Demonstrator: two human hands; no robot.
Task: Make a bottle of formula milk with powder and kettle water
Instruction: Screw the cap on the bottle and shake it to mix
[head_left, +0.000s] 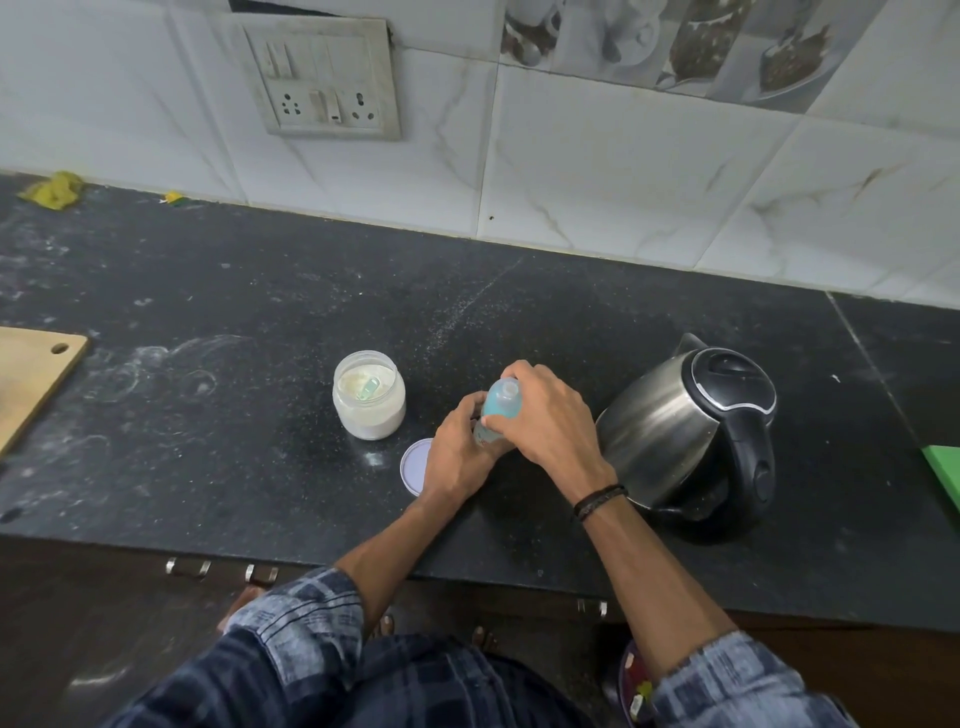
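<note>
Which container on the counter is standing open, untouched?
The powder jar: its mouth is uncovered with a scoop inside. The kettle has its lid down, and the left hand and right hand grip the bottle.

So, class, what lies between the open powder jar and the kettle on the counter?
The head view shows the blue bottle there, gripped by left hand and right hand; a round lid lies flat partly under the left hand.
</note>
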